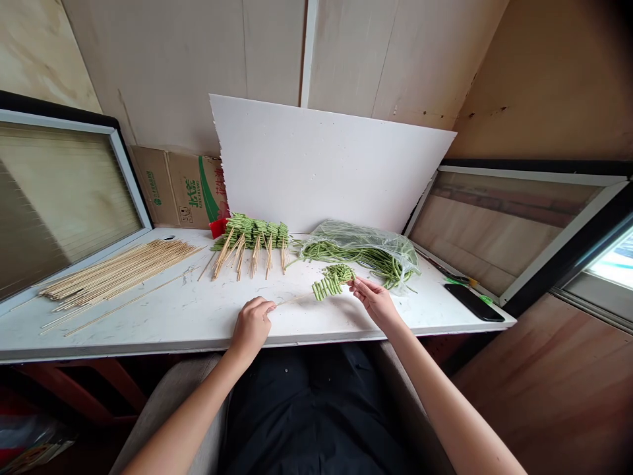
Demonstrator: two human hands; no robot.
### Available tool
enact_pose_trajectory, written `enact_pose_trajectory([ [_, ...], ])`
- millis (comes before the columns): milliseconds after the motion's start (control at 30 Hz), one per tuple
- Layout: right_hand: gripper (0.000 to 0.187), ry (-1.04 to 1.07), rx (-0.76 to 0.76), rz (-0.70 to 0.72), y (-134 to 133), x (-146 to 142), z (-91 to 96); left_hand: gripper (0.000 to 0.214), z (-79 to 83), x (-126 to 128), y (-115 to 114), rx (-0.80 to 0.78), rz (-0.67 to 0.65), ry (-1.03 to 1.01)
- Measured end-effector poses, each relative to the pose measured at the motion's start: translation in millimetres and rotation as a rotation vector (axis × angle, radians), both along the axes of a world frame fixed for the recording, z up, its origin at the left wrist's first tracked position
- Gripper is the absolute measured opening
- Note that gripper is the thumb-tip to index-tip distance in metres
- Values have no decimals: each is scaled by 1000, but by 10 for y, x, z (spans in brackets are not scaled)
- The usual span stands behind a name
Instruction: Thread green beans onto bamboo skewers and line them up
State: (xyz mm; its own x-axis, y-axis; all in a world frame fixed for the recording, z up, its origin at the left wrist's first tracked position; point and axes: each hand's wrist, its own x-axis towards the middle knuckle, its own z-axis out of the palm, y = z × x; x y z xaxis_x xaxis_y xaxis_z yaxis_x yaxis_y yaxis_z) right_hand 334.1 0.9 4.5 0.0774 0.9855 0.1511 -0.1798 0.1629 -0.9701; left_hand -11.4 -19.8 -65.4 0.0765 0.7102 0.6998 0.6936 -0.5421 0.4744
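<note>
My left hand (pixel 252 323) is closed around the bare end of a bamboo skewer (pixel 294 301) above the table's front part. Short cut pieces of green bean (pixel 326 287) are threaded side by side along the skewer's right part. My right hand (pixel 373 300) is closed in a pinch at that right end, beside a small pile of cut bean pieces (pixel 339 272). A bean piece seems to be between its fingertips, but the fingers partly hide it. Behind the pile, long green beans (pixel 356 254) lie in a clear plastic bag (pixel 366 231).
Loose bamboo skewers (pixel 123 274) spread over the table's left side. Finished bean skewers (pixel 257 234) are stacked at the back, sticks facing me. A white foam board (pixel 326 165) leans behind, beside a cardboard box (pixel 182 185). A black phone (pixel 475 302) lies near the right edge.
</note>
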Motion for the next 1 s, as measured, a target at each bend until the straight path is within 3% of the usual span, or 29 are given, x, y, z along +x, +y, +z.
enact_pose_trajectory([
  [533, 41, 4, -30, -11, 58, 30, -82, 39, 7, -6, 6, 18, -6, 47],
  [800, 37, 10, 24, 30, 31, 9, 16, 39, 2, -2, 12, -12, -16, 3],
  [1000, 37, 7, -11, -83, 52, -23, -48, 41, 16, 6, 7, 10, -13, 13],
])
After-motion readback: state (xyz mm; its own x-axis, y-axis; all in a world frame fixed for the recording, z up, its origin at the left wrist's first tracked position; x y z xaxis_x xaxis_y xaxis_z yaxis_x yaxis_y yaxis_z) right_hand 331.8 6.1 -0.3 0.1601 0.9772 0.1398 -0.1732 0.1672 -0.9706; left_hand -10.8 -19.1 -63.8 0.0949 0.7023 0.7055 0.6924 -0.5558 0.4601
